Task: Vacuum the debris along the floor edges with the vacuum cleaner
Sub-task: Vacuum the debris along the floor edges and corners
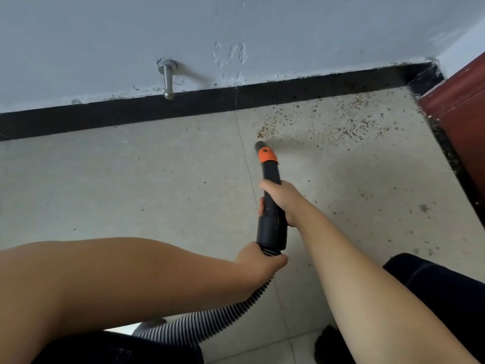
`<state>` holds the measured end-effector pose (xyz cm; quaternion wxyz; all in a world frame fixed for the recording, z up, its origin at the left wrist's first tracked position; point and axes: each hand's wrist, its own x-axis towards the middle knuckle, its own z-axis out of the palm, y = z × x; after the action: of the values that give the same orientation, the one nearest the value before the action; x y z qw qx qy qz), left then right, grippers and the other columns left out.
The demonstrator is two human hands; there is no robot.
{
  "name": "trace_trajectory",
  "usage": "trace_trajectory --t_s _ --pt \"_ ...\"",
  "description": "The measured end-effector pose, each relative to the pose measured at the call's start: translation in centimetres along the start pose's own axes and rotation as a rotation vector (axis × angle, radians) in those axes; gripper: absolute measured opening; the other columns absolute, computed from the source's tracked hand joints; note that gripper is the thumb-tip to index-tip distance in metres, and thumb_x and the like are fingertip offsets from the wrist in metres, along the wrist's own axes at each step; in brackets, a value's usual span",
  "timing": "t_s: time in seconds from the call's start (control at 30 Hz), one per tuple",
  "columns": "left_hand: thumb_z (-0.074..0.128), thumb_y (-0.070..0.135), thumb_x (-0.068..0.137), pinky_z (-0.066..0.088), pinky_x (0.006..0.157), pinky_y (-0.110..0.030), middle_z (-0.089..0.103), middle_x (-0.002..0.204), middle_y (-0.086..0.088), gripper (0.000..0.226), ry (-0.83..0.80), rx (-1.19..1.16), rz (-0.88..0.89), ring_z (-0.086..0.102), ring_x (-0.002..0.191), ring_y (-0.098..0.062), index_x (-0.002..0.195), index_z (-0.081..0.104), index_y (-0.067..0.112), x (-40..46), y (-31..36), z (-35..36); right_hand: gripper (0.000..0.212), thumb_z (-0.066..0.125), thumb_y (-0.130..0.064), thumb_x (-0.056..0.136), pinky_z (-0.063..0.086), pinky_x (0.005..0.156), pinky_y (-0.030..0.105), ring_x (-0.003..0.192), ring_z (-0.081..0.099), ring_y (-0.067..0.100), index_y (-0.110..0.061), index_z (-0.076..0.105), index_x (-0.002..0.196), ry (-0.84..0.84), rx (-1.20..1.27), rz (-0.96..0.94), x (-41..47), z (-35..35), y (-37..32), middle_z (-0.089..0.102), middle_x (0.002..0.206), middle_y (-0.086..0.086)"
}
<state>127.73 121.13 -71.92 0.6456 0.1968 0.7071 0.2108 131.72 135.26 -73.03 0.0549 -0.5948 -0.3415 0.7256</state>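
The right hand (282, 199) is gripping the black vacuum wand (270, 177) mid-shaft while the left hand (258, 261) is holding the ribbed hose (236, 308) just below the cuff. The nozzle tip (260, 145) is hovering beside the brown debris (315, 122) scattered toward the floor's far right corner; sweeping slowly along the black skirting (131, 111) should be working best, keeping the tip low. A metal doorstop (167, 80) is sticking out of the pale wall (105, 35), and a red door (462, 101) is flanking the right edge
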Motion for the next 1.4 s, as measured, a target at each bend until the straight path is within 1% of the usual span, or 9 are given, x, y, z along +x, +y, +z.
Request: trace_trajectory --t_s 0.13,0.3,0.43,0.67,0.83,0.93,1.0,1.2,1.4 --pt "0.067 0.024 0.078 0.046 0.062 -0.027 0.056 0.075 -0.006 0.019 0.041 -0.044 -0.043 0.053 0.064 -0.020 0.089 0.055 0.015 -0.1 -0.2 -0.2 0.011 0.054 -0.011 0.085 0.051 0.052 0.030 0.042 0.051 0.023 -0.009 0.045 0.089 -0.025 -0.030 -0.008 0.2 1.0 -0.1 0.055 0.050 0.007" --pt "0.068 0.027 0.078 0.050 0.066 -0.030 0.058 0.076 -0.007 0.026 -0.040 0.065 0.012 0.056 0.068 -0.022 0.097 0.058 0.013 1.8 2.6 0.5 0.013 0.057 -0.010 0.085 0.050 0.051 0.032 0.039 0.051 0.023 -0.007 0.045 0.089 0.187 0.134 -0.013 1.3 -3.1 -1.0 0.054 0.046 0.007" --pt "0.067 0.028 0.078 0.049 0.063 -0.029 0.057 0.075 -0.005 0.025 -0.062 0.111 0.076 0.055 0.066 -0.020 0.096 0.056 0.015 3.0 5.5 2.1 0.014 0.058 -0.011 0.086 0.049 0.048 0.031 0.037 0.051 0.022 -0.007 0.045 0.089 0.298 0.196 -0.022 2.1 -6.6 -2.9 0.054 0.045 0.007" --pt "0.066 0.021 0.079 0.045 0.062 -0.030 0.055 0.076 -0.010 0.017 0.042 -0.036 0.067 0.052 0.065 -0.024 0.086 0.053 0.013 3.0 5.9 2.4 0.013 0.058 -0.009 0.087 0.051 0.045 0.029 0.037 0.053 0.021 -0.004 0.047 0.090 0.120 0.014 -0.020 2.9 -4.3 -5.0 0.054 0.049 0.009" --pt "0.064 0.018 0.079 0.042 0.061 -0.031 0.053 0.074 -0.012 0.015 0.140 -0.103 0.040 0.049 0.065 -0.025 0.083 0.051 0.011 2.8 5.3 0.6 0.013 0.058 -0.012 0.086 0.052 0.055 0.032 0.043 0.054 0.022 -0.005 0.048 0.089 -0.002 -0.119 -0.011 3.1 -0.6 -6.0 0.057 0.049 0.008" --pt "0.064 0.017 0.080 0.043 0.063 -0.031 0.052 0.075 -0.012 0.015 0.159 -0.082 0.049 0.049 0.065 -0.025 0.085 0.051 0.010 3.3 5.9 -0.1 0.012 0.057 -0.012 0.086 0.052 0.058 0.033 0.043 0.053 0.022 -0.005 0.048 0.092 0.011 -0.105 -0.027 3.5 -0.4 -6.7 0.058 0.053 0.009" --pt "0.064 0.017 0.079 0.044 0.063 -0.031 0.052 0.075 -0.011 0.016 0.138 -0.061 0.057 0.049 0.066 -0.025 0.087 0.052 0.011 3.7 6.5 0.0 0.013 0.058 -0.011 0.087 0.052 0.053 0.030 0.040 0.052 0.021 -0.005 0.048 0.095 0.049 -0.033 -0.029 3.7 -1.3 -6.8 0.055 0.059 0.011" --pt "0.065 0.024 0.078 0.047 0.062 -0.029 0.056 0.078 -0.008 0.025 0.015 0.072 0.055 0.053 0.066 -0.023 0.098 0.055 0.012 4.7 8.4 3.1 0.013 0.058 -0.012 0.089 0.050 0.050 0.031 0.038 0.051 0.022 -0.007 0.046 0.093 0.172 0.101 0.005 3.7 -7.6 -6.2 0.054 0.053 0.010" --pt "0.068 0.022 0.080 0.047 0.059 -0.027 0.053 0.071 -0.004 0.018 -0.057 0.067 0.067 0.051 0.060 -0.018 0.082 0.051 0.017 6.8 11.2 5.8 0.015 0.058 -0.011 0.088 0.050 0.052 0.032 0.040 0.051 0.021 -0.009 0.045 0.093 0.190 0.156 -0.001 4.3 -12.0 -7.5 0.053 0.054 0.008"
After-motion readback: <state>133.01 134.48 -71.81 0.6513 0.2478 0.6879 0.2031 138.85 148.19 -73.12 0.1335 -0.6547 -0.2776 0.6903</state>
